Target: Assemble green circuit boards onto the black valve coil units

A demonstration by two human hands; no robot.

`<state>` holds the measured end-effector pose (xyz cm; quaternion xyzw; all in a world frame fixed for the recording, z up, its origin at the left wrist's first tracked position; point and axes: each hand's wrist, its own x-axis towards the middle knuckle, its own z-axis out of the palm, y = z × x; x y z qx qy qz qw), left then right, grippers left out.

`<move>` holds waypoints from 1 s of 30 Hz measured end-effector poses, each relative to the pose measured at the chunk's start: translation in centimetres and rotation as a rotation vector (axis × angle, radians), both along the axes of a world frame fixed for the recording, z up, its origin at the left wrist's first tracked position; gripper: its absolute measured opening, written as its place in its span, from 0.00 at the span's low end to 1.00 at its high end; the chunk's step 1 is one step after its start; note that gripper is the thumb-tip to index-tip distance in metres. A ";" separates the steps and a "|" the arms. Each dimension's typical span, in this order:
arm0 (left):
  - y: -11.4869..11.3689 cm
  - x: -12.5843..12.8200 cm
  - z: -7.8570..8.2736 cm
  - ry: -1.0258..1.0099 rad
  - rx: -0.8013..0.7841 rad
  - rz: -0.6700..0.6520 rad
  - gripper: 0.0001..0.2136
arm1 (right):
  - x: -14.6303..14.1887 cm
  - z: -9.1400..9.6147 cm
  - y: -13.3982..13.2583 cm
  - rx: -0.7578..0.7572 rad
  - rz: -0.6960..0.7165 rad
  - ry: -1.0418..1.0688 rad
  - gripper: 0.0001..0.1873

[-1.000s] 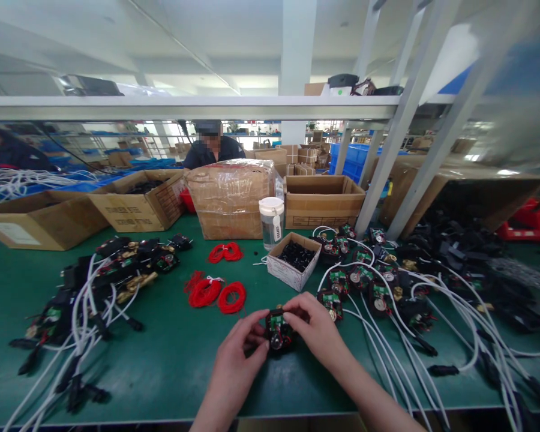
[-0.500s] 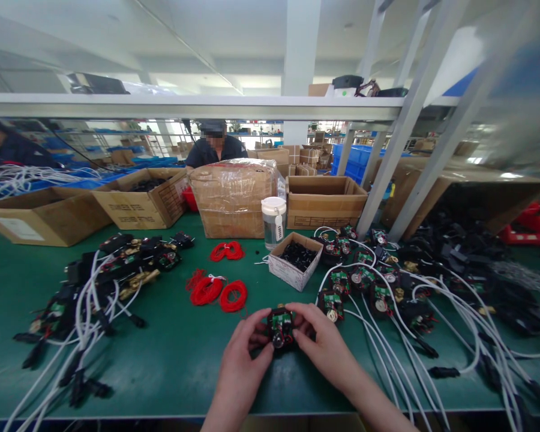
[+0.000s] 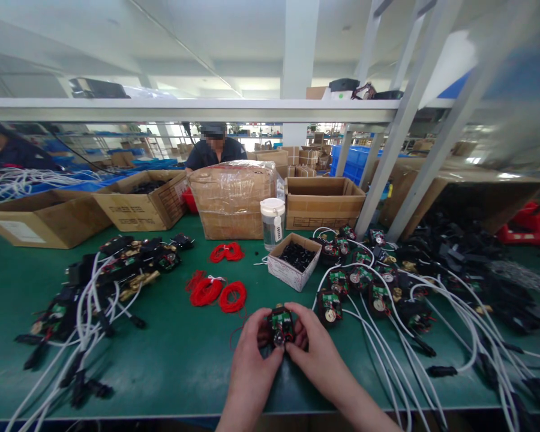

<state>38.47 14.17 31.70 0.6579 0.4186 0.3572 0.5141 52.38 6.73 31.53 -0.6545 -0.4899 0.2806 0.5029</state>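
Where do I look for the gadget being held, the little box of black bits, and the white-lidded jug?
Held gadget [image 3: 280,324], head view: its circuit side.
Little box [image 3: 284,275], head view: its front wall.
White-lidded jug [image 3: 269,228], head view: its clear side.

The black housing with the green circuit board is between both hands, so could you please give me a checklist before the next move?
1. Left-hand grip on left side of black housing: ok.
2. Right-hand grip on its right side: ok.
3. Green circuit board exposed to view: ok.
4. Black housing clear of green tabletop: cannot tell; underside hidden.
5. Space beside left-hand grip free of loose wire: not ok; a thin red strand lies there.
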 end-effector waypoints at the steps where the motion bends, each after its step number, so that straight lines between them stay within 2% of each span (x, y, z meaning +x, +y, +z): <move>1: 0.0 0.0 0.1 0.000 -0.003 0.002 0.26 | -0.1 0.0 0.0 0.001 -0.010 0.005 0.41; 6: 0.2 -0.3 0.6 -0.011 -0.059 -0.048 0.26 | 0.3 -0.3 0.1 0.015 0.020 0.024 0.40; 10: 0.7 -1.1 0.9 -0.051 -0.136 -0.132 0.28 | 1.0 0.0 -0.5 0.017 0.029 -0.076 0.40; 12: 1.0 -1.6 1.0 -0.052 -0.137 -0.176 0.28 | 1.5 1.4 -1.0 -0.003 0.049 -0.153 0.37; 15: 1.4 -2.2 1.1 -0.017 -0.070 -0.223 0.30 | 2.9 5.0 -0.6 -0.029 0.046 -0.281 0.27; 18: 1.4 -2.2 1.1 0.073 0.053 -0.223 0.35 | 5.5 8.8 2.4 -0.036 -0.072 -0.574 0.16; 19: 1.3 -2.1 1.1 0.100 0.094 -0.217 0.36 | 6.5 9.7 4.0 -0.116 -0.086 -0.711 0.16; 21: 1.1 -1.7 0.8 0.140 0.163 -0.199 0.37 | 8.3 10.5 7.5 -0.202 -0.076 -0.779 0.14; 23: 0.9 -1.2 0.3 0.163 0.207 -0.174 0.37 | 9.7 10.4 11.0 -0.305 -0.031 -0.826 0.08; 26: 0.9 -0.8 -0.4 0.167 0.234 -0.163 0.34 | 10.5 9.3 14.8 -0.465 0.047 -0.875 0.11; 30: 1.0 -0.7 -0.4 0.166 0.234 -0.151 0.30 | 10.4 8.0 16.5 -0.565 0.119 -0.901 0.14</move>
